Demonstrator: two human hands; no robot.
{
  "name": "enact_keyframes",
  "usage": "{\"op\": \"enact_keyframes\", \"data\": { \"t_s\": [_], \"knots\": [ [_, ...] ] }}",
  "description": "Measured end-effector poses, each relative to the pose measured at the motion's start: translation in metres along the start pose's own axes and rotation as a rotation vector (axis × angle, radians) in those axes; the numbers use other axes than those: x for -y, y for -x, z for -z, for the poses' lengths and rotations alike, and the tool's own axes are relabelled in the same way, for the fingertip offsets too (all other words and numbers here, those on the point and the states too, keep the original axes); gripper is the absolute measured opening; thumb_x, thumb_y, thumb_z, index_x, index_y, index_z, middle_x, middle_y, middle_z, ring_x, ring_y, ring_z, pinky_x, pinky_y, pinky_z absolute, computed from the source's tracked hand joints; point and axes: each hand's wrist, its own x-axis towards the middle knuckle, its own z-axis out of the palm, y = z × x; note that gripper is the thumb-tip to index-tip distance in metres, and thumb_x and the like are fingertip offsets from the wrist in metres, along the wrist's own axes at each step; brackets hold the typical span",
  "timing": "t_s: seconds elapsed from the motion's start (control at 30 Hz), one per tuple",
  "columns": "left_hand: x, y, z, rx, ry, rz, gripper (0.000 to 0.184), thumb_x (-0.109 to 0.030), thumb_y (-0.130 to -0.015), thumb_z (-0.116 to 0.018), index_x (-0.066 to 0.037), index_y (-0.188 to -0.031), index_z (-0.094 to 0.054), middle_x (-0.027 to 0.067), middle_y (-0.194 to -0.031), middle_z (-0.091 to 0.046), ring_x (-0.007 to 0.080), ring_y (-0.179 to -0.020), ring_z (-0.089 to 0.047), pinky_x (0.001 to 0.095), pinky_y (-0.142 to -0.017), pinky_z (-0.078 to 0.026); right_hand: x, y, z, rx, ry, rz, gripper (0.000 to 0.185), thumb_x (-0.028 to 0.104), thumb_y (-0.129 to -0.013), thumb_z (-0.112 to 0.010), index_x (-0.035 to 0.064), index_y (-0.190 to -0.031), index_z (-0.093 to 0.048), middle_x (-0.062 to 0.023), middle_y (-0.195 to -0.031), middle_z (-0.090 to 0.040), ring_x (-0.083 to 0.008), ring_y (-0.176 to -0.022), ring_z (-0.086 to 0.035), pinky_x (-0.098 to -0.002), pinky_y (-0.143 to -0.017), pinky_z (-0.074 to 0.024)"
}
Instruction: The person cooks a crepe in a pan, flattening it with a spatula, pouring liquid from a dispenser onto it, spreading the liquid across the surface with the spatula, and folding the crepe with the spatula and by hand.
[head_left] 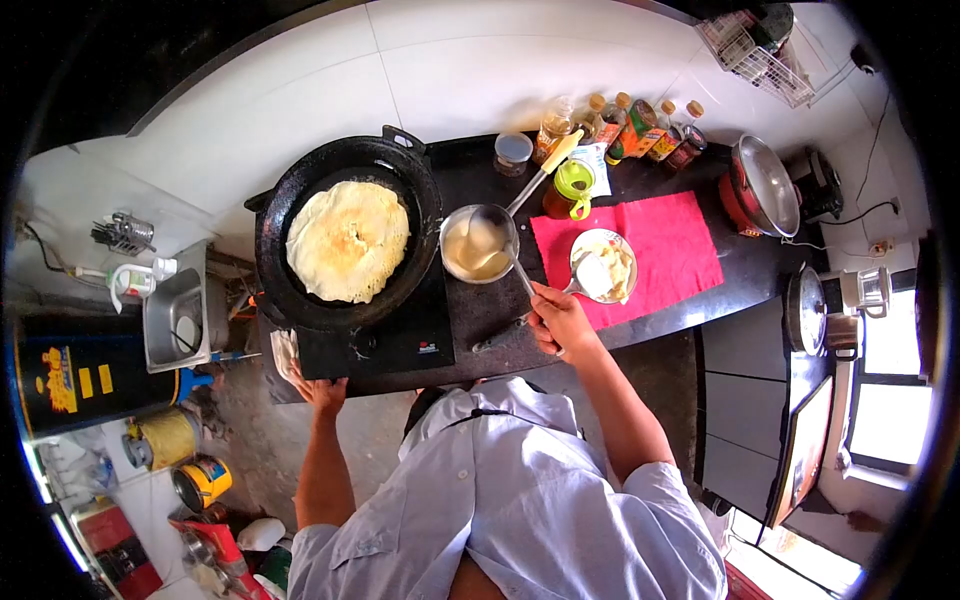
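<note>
My right hand [562, 322] is closed around the handle of a metal ladle [520, 270]. The ladle's bowl dips into pale batter in a small saucepan [446, 262] with a yellow-ended handle. At the front left edge of the counter rests my left hand [318, 390], its thumb and fingers apart, touching the lower end of a whitish cloth [285, 350]. A round, pale flatbread [347, 242] with a lightly browned middle lies in the black pan [425, 205]. Right of the saucepan, a spoon [590, 273] sits in a bowl [577, 243] of pale food pieces.
The pan stands on a black cooktop [400, 340]. A red cloth [680, 240] lies under the bowl, near a green-lidded jug [573, 180]. Several sauce bottles [665, 135] line the wall. A metal basin [770, 185] stands far right; a sink [170, 312] is at left.
</note>
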Motion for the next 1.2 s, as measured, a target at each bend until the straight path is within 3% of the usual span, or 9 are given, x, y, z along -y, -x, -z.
{"op": "enact_keyframes", "data": {
  "t_s": [0.13,0.27,0.37,0.47,0.57,0.77,0.8,1.0,1.2],
  "knots": [
    [-0.008,-0.004,0.013,0.204,0.091,0.163,0.071,-0.04,-0.075,-0.083,-0.012,-0.139,-0.066,0.0242,-0.167,-0.032,0.0511,-0.157,-0.009,0.0681,-0.123,-0.009,0.009,0.009,0.0,-0.092,0.596,0.305,0.046,0.017,-0.107,-0.057,0.0083,-0.151,-0.05,-0.0079,-0.074,-0.063,-0.0169,-0.049,-0.056,-0.036,-0.043,-0.0463],
    [0.0,0.0,0.001,0.036,-0.081,0.07,0.087,-0.043,-0.075,-0.084,-0.015,-0.152,-0.053,0.0231,-0.172,-0.017,0.0488,-0.159,-0.004,0.0693,-0.122,-0.01,0.004,-0.021,0.02,-0.135,1.26,0.933,0.05,0.012,-0.1,-0.057,0.0022,-0.149,-0.051,-0.0197,-0.078,-0.072,-0.0351,-0.063,-0.072,-0.0469,-0.058,-0.0575],
    [0.002,0.001,0.0,0.001,-0.135,0.046,0.098,-0.045,-0.076,-0.084,-0.018,-0.16,-0.041,0.0211,-0.175,-0.005,0.0475,-0.16,0.0,0.0694,-0.122,-0.01,0.022,-0.028,0.009,-0.179,1.591,0.691,0.051,0.009,-0.094,-0.055,-0.0016,-0.144,-0.055,-0.0253,-0.086,-0.073,-0.0424,-0.073,-0.073,-0.0513,-0.068,-0.0597],
    [-0.007,0.0,0.006,0.025,-0.117,0.09,0.102,-0.046,-0.076,-0.084,-0.02,-0.162,-0.037,0.0203,-0.175,-0.001,0.047,-0.16,0.003,0.0689,-0.122,-0.009,0.037,-0.035,-0.005,-0.177,1.805,0.539,0.046,0.01,-0.091,-0.055,-0.0032,-0.136,-0.059,-0.0245,-0.085,-0.074,-0.0407,-0.08,-0.075,-0.0507,-0.072,-0.0611],
    [0.01,0.0,-0.007,0.007,-0.117,0.058,0.103,-0.046,-0.076,-0.084,-0.02,-0.164,-0.035,0.0201,-0.175,-0.001,0.0468,-0.16,0.004,0.0684,-0.122,-0.009,0.032,-0.055,0.005,-0.126,1.756,0.63,0.039,0.006,-0.088,-0.054,-0.0027,-0.124,-0.065,-0.0255,-0.084,-0.073,-0.0407,-0.07,-0.074,-0.0497,-0.067,-0.0616],
    [0.062,-0.006,-0.054,0.049,-0.051,0.011,0.106,-0.048,-0.078,-0.083,-0.021,-0.165,-0.03,0.0196,-0.175,0.001,0.0467,-0.16,0.005,0.0682,-0.123,-0.008,0.088,-0.05,-0.013,0.122,1.197,-0.065,0.022,0.002,-0.094,-0.049,-0.0048,-0.101,-0.068,-0.0208,-0.073,-0.071,-0.0301,-0.043,-0.065,-0.0441,-0.043,-0.0542],
    [0.06,-0.007,-0.052,0.054,-0.065,0.018,0.106,-0.049,-0.079,-0.082,-0.021,-0.166,-0.029,0.0194,-0.175,0.002,0.0467,-0.16,0.006,0.0683,-0.123,-0.008,0.087,-0.059,-0.008,0.169,1.117,-0.111,0.02,0.005,-0.099,-0.049,-0.0035,-0.105,-0.066,-0.0166,-0.074,-0.069,-0.0217,-0.041,-0.059,-0.0395,-0.039,-0.0482],
    [-0.004,-0.001,0.003,0.123,-0.143,0.152,0.106,-0.055,-0.08,-0.078,-0.023,-0.167,-0.026,0.0179,-0.176,0.005,0.0466,-0.16,0.007,0.069,-0.123,-0.007,0.053,-0.073,0.009,0.166,0.393,-0.318,0.027,0.014,-0.104,-0.056,0.0058,-0.127,-0.065,-0.0078,-0.077,-0.063,-0.01,-0.043,-0.047,-0.0286,-0.037,-0.0344],
    [-0.003,0.0,0.002,0.025,-0.123,0.089,0.108,-0.052,-0.079,-0.081,-0.025,-0.167,-0.024,0.0164,-0.176,0.007,0.0454,-0.16,0.007,0.0696,-0.122,-0.01,0.036,-0.019,0.002,0.094,0.352,-0.181,0.044,0.021,-0.11,-0.053,0.0099,-0.152,-0.052,-0.0057,-0.078,-0.06,-0.0072,-0.046,-0.044,-0.0255,-0.036,-0.0331]
  ]
}}
